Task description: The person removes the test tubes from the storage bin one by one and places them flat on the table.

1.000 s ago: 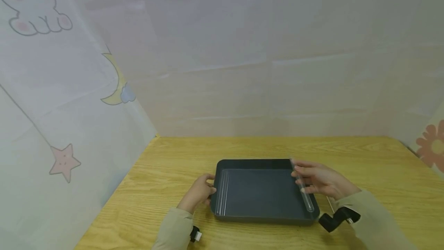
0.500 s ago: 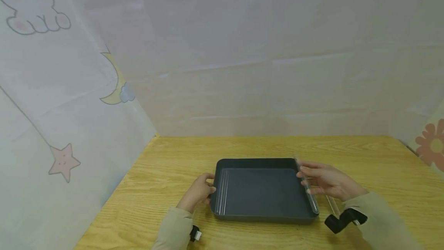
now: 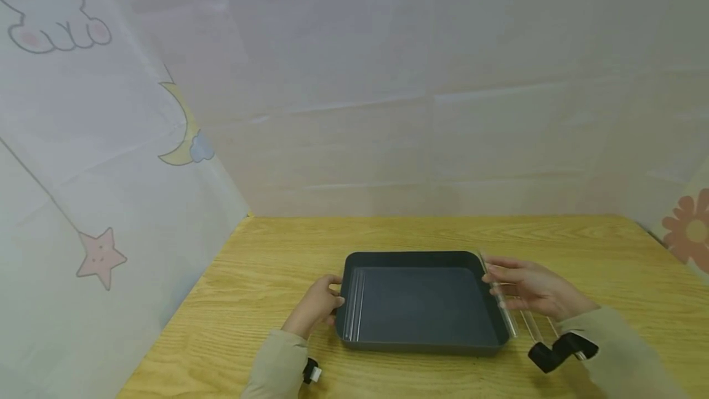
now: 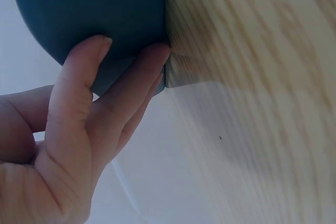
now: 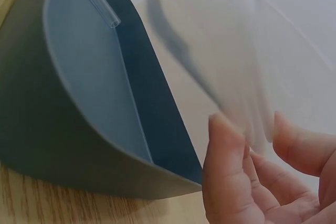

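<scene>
A dark grey rectangular tray sits on the table in the head view. My left hand touches its left outer wall; in the left wrist view the fingers lie fairly straight against that wall. My right hand pinches a clear tube, apparently a test tube, between thumb and fingers, tilted along the tray's right rim. It looks blurred and large in the right wrist view, above the fingertips. Several more clear tubes lie side by side inside the tray along its left wall.
Clear tubes lie on the wooden table right of the tray, partly covered by the right hand and sleeve. A black wrist mount hangs by the right wrist. Pale printed sheets stand behind and left of the table.
My right hand has moved right with the test tube, from inside the tray's right end to its right rim. More of the tubes on the table now shows. My left hand stays put.
</scene>
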`<state>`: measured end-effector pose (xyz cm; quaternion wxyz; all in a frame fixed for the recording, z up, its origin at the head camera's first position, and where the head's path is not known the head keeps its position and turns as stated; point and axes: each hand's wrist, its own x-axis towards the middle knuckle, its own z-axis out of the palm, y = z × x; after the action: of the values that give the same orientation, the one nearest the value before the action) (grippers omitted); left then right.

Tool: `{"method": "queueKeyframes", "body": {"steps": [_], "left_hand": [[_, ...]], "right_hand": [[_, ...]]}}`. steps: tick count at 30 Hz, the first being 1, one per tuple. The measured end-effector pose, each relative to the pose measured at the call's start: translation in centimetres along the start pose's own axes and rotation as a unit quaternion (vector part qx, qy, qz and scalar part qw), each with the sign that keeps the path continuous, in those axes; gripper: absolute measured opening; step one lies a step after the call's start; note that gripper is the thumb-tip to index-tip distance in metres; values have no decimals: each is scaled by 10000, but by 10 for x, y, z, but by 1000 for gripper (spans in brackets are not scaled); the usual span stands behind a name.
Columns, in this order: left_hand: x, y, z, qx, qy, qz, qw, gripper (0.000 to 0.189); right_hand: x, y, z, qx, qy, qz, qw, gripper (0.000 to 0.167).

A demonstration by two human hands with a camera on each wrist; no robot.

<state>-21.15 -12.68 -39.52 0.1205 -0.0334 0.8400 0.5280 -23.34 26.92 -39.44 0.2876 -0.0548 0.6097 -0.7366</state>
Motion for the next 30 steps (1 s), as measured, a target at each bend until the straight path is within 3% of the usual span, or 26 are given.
{"method": "queueKeyframes", "body": {"steps": [20, 30], "left_hand": [[0, 1, 0, 28, 1, -43, 10000, 45], [0, 1, 0, 2, 0, -29, 10000, 45]], "right_hand": [[-11, 1, -18, -95, 11, 17, 10000, 25], [-19, 1, -31, -538, 289, 133, 9980, 25]]}}
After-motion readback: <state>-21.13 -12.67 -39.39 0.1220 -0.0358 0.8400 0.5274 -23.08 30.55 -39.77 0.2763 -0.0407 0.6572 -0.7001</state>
